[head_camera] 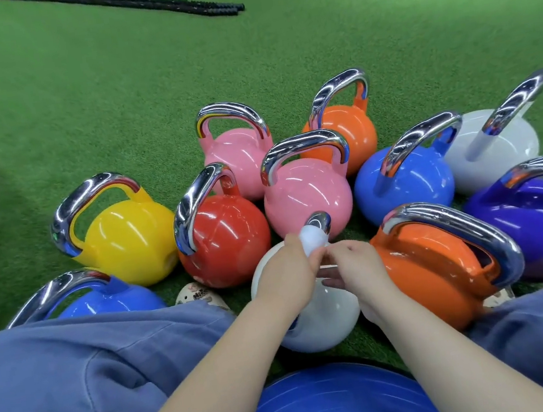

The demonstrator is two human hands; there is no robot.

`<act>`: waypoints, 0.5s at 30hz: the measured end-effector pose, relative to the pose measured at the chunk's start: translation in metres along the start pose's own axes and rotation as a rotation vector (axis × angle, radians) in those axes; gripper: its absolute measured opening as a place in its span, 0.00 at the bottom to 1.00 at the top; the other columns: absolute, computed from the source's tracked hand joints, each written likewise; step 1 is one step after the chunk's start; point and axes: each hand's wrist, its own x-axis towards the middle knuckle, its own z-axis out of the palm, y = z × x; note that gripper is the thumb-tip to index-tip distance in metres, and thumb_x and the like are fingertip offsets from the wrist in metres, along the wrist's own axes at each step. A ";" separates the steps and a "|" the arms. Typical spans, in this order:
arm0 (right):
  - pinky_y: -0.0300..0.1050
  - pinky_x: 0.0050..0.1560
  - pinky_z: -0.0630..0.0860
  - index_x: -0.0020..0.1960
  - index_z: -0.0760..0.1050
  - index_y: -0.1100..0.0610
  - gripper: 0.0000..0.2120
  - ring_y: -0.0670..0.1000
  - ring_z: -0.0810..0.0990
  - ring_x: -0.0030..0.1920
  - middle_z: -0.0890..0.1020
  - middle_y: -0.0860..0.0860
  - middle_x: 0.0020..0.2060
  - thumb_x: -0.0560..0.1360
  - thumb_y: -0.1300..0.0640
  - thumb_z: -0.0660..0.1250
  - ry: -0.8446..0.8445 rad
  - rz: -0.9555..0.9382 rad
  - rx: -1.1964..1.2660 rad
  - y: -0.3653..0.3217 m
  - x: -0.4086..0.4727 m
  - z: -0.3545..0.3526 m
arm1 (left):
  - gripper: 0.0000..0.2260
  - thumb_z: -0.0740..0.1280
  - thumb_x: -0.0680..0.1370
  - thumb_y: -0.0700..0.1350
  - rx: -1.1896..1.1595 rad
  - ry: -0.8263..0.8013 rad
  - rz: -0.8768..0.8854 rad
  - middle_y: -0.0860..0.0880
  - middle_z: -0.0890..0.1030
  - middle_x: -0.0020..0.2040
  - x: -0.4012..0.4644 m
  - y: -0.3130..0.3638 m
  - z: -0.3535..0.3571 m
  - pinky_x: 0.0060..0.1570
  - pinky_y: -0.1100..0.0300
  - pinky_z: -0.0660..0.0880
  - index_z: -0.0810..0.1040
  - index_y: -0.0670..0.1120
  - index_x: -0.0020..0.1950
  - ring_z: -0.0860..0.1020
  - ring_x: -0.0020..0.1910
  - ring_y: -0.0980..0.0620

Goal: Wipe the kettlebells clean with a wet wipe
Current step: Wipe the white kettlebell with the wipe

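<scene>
**Kettlebell handle wiped with both hands**

Hands are seen meeting over a white kettlebell (316, 317) that stands on the turf between the person's knees. A balled white wet wipe (312, 241) is held by the left hand (289, 272), whose fingers are curled round it and pressed to the near end of the chrome handle (320, 222). The right hand (350, 264) is brought in from the other side, fingertips touching the lower edge of the wipe; a pinch on it is likely, though the fingers are too blurred for that to be said with certainty. Both forearms are stretched forward and angled inward, wrists nearly touching, so that the wipe can be wrapped round the handle and steadied as it is rubbed.

Ten other kettlebells are crowded round the white one, probably so that each can be reached from the same seat. An orange kettlebell (434, 270) is set just to the right, tilted toward the viewer. A pink kettlebell (307, 197) is just behind the wipe, with a red kettlebell (226, 243) to its left and a yellow kettlebell (126, 242) further left. Blue, purple, a second white, orange and pink ones are ranged behind and beside these.

Blue-grey trousers (79, 386) fill the lower corners, and a blue ball (337, 404) is seen at the bottom edge. Green turf (107, 71) spreads beyond, with black battle ropes (167, 1) laid far off.
</scene>
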 end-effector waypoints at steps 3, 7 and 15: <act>0.44 0.41 0.76 0.40 0.74 0.60 0.13 0.54 0.81 0.37 0.82 0.56 0.36 0.77 0.63 0.53 -0.033 0.067 0.046 -0.007 -0.008 0.001 | 0.14 0.56 0.80 0.55 -0.043 -0.062 0.015 0.46 0.77 0.43 -0.004 -0.005 -0.005 0.39 0.56 0.65 0.67 0.44 0.47 0.74 0.43 0.44; 0.47 0.45 0.75 0.39 0.74 0.57 0.12 0.55 0.82 0.39 0.83 0.55 0.36 0.76 0.58 0.55 0.053 0.012 -0.042 0.002 -0.015 0.013 | 0.10 0.56 0.81 0.52 -0.221 -0.162 -0.005 0.49 0.75 0.41 -0.017 -0.011 -0.013 0.38 0.57 0.65 0.68 0.45 0.49 0.73 0.41 0.49; 0.44 0.34 0.65 0.31 0.65 0.58 0.16 0.49 0.69 0.31 0.72 0.50 0.27 0.77 0.58 0.56 0.211 -0.153 -0.203 0.036 -0.051 0.040 | 0.13 0.54 0.78 0.52 -0.313 -0.165 -0.138 0.43 0.75 0.43 -0.046 -0.026 0.007 0.48 0.50 0.71 0.66 0.43 0.49 0.74 0.44 0.42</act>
